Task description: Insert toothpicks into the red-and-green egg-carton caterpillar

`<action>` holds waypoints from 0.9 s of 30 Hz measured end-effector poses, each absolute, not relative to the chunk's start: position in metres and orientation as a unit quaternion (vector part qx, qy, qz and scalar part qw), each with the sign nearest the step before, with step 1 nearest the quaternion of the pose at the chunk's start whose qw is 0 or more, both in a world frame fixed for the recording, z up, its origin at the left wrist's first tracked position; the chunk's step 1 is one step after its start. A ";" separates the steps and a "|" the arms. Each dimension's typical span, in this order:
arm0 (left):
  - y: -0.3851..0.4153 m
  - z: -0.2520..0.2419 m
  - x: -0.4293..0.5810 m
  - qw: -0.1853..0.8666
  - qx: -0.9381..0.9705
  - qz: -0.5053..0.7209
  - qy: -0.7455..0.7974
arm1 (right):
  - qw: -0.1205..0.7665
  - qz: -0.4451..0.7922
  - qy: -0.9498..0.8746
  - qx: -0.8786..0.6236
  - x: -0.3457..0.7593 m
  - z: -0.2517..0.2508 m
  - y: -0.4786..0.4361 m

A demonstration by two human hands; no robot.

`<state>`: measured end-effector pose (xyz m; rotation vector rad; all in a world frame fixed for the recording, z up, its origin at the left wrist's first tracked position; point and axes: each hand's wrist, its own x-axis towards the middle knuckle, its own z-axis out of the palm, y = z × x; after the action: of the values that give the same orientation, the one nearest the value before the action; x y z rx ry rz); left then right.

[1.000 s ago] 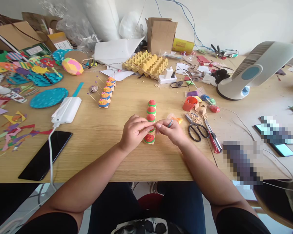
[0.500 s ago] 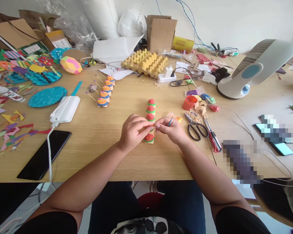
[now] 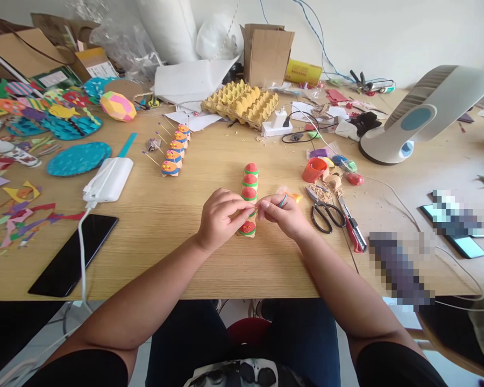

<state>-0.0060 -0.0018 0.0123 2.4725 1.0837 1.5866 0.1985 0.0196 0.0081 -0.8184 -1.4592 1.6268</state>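
My left hand [image 3: 223, 219] is closed in a pinch above an egg-carton strip painted as a red and green caterpillar [image 3: 249, 180]. Something tiny, too small to name, seems to sit at its fingertips. Opposite, my right hand [image 3: 284, 216] also pinches, its fingertips almost meeting the left ones. A thin blue stick [image 3: 283, 200] pokes up between the right fingers. The caterpillar lies lengthwise away from me, its near hump bearing a small face; the hands cover part of its middle. Farther left stands an orange and blue caterpillar [image 3: 173, 153] with purple-tipped sticks.
Right of my hands lie black-handled scissors [image 3: 326, 210], a red utility knife [image 3: 353, 228], a red cup [image 3: 314, 169] and bagged clay [image 3: 341, 161]. A power bank [image 3: 108, 180] and black phone [image 3: 73, 255] are left. Behind are a yellow egg tray [image 3: 240, 105] and white fan-like device [image 3: 419, 115].
The right fingers have shifted very slightly at the pinch, a little apart from the left fingertips. The view has moved a touch; the caterpillars stay in place.
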 end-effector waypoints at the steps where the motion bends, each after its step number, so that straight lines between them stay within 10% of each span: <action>1: -0.002 0.012 -0.006 0.006 0.789 0.507 0.346 | 0.395 0.640 -0.573 -0.325 0.198 0.009 0.019; 27: 0.000 0.009 -0.008 0.021 0.794 0.492 0.356 | 0.397 0.620 -0.584 -0.341 0.196 0.012 0.018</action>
<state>-0.0078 0.0001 0.0089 2.4615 1.1026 1.5256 0.1964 0.0179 0.0118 -0.8644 -1.4793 1.5718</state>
